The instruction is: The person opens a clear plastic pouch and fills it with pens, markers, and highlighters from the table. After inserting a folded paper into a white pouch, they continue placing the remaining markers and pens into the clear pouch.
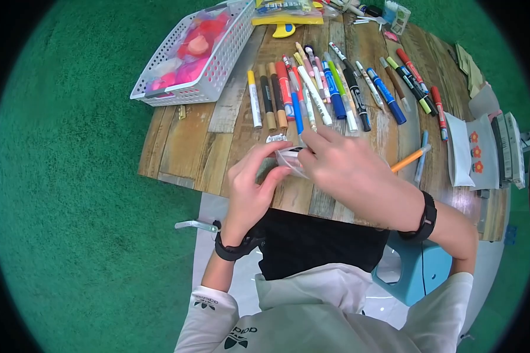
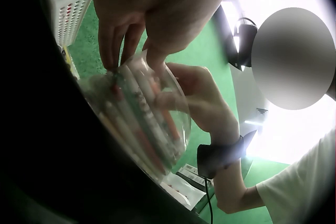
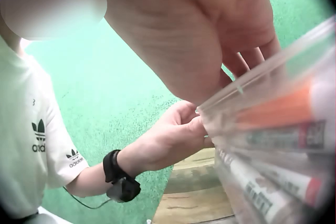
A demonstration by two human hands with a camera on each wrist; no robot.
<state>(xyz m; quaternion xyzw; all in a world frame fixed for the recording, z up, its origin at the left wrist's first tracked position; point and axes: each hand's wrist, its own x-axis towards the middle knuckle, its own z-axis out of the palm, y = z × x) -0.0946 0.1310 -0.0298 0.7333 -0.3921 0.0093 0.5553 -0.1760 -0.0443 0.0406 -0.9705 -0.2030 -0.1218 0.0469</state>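
Observation:
A clear plastic pouch [image 1: 290,160] is between the two hands at the table's near edge. My left hand [image 1: 250,185] pinches its rim between thumb and fingers. Curled over the pouch's other side, my right hand [image 1: 348,165] grips near the mouth, its fingertips partly hidden. In the left wrist view, several markers [image 2: 139,121] show through the film of the pouch [image 2: 181,129]. An orange marker [image 3: 278,103] and white ones with printed labels show through it in the right wrist view, where the left fingers hold the rim's corner.
Several markers [image 1: 318,88] lie loosely fanned across the wooden table [image 1: 176,141]. An orange marker [image 1: 409,159] lies near the right forearm. A white perforated basket [image 1: 218,79] stands back left. White packets [image 1: 458,153] are at the right, and a blue stool [image 1: 415,267] stands below.

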